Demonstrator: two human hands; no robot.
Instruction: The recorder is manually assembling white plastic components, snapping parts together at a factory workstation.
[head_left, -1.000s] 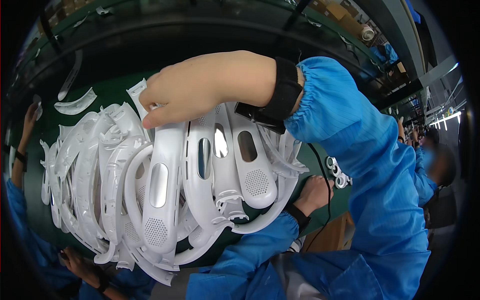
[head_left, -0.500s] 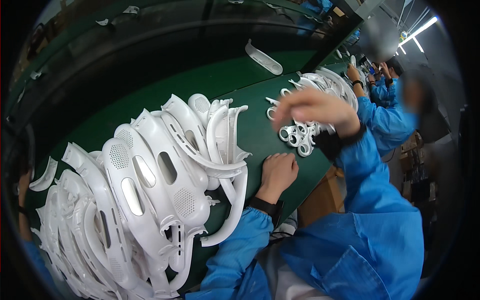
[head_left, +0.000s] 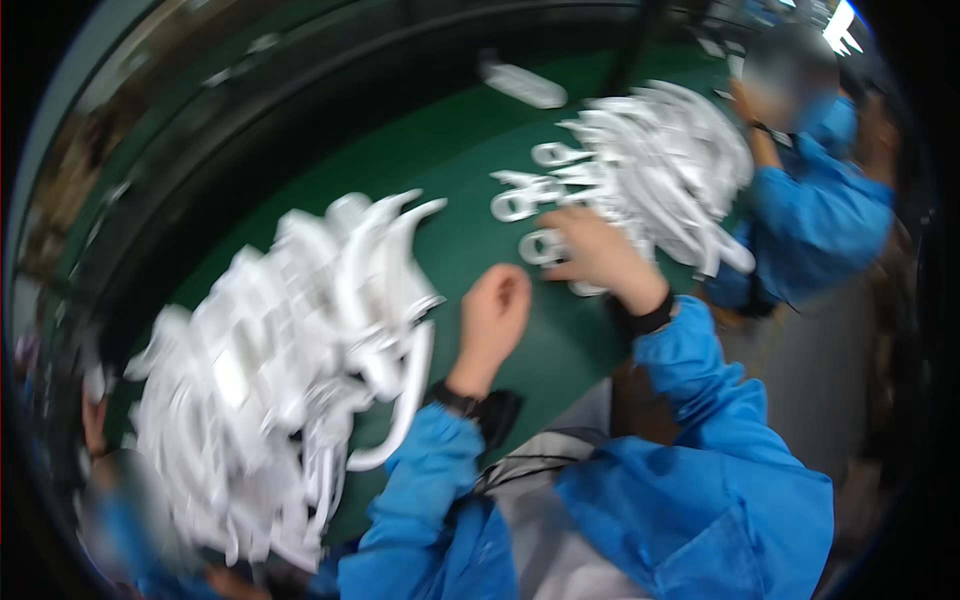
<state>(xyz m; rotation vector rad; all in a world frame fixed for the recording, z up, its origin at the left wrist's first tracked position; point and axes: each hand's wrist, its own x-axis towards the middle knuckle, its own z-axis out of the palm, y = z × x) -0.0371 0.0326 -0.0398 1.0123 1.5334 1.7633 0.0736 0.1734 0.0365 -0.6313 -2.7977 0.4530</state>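
Observation:
My left hand [head_left: 494, 322] is curled into a loose fist just above the green table, with nothing visible in it. To its right, my right hand [head_left: 598, 252] reaches over a cluster of small white ring-ended plastic parts. Its thumb and fingers are apart, on either side of one white ring part [head_left: 541, 247]; blur hides whether they touch it. Another ring part [head_left: 513, 206] lies just beyond the fingers. Left of my left hand is a large heap of long curved white plastic shells [head_left: 250, 370], smeared by motion.
A second pile of white curved shells [head_left: 680, 165] lies behind my right hand. One long white piece [head_left: 525, 85] sits alone at the back of the green table [head_left: 460, 160]. A person in blue sleeves [head_left: 820, 225] works at right; another person's blue sleeve [head_left: 125, 520] shows at lower left.
My right hand has come down from its raised position onto the ring parts. My left hand stays curled but is turned more upright. The whole view has shifted and blurred.

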